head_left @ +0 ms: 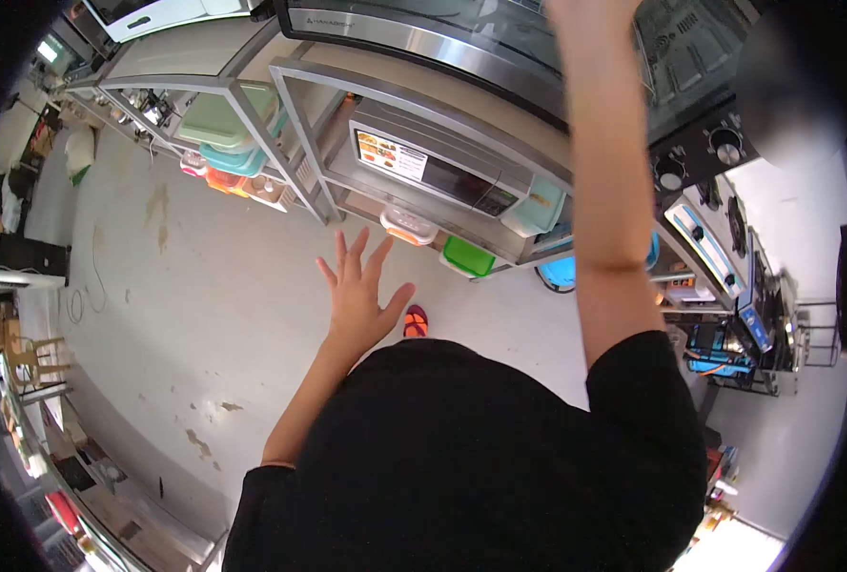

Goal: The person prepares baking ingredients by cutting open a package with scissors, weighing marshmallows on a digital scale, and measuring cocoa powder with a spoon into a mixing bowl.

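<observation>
My left hand [357, 294] hangs in the air above the floor with its fingers spread and nothing in it. It is nearest to the metal rack's lower shelf, apart from it. My right arm stretches up across a large oven [414, 40] with a glass front and a steel strip. At the top edge my right hand [595, 8] shows only in part, over the oven's glass. Its fingers are cut off by the frame, so what it touches or holds is hidden. To the right of that arm are the oven's control knobs [725, 148].
Under the oven, the metal rack [301, 143] holds a silver appliance [442, 157] and several plastic containers, one with a green lid [468, 255]. A gas stove [704, 250] stands at the right. Farther left is a chair [37, 357] on the grey floor [175, 286].
</observation>
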`<state>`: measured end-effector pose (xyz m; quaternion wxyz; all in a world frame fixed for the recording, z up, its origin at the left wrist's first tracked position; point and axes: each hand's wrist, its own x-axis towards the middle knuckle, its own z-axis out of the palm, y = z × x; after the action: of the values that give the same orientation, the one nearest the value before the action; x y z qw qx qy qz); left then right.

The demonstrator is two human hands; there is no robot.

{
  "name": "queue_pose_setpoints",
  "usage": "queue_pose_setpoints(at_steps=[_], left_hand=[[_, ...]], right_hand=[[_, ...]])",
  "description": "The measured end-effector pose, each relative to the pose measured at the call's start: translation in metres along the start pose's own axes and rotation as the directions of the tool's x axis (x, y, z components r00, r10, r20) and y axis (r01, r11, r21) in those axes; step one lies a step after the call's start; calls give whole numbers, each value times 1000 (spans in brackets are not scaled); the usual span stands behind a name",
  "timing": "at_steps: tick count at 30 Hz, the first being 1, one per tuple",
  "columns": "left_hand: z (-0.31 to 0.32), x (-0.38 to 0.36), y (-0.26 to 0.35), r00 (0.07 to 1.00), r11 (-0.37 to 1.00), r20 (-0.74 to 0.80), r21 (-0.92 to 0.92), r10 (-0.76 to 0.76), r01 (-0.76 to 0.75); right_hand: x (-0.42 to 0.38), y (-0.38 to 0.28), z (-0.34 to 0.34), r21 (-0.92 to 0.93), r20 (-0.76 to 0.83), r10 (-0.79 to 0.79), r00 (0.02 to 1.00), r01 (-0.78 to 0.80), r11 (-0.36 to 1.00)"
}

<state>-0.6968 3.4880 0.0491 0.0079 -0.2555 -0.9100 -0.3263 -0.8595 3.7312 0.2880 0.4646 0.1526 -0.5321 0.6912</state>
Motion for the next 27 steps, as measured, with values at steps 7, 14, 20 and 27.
queue_pose_setpoints(at_steps=[7, 14, 20, 27], left_hand=[[31, -22, 1, 961, 961, 7, 14, -275, 275], [63, -53, -9, 898, 904, 108, 87, -426, 419], [76, -48, -3, 903, 919, 173, 34, -393, 393], [80, -46, -10, 916, 930, 165, 31, -366, 366]], right_hand=[[-386, 187, -161, -19, 13, 999, 45, -999, 45], [-413, 287, -351, 786, -519, 758, -395, -568, 242], [-424, 347, -385, 773, -590, 804, -72, -336, 537], [-396, 315, -343, 775, -599, 767, -231, -409, 482]])
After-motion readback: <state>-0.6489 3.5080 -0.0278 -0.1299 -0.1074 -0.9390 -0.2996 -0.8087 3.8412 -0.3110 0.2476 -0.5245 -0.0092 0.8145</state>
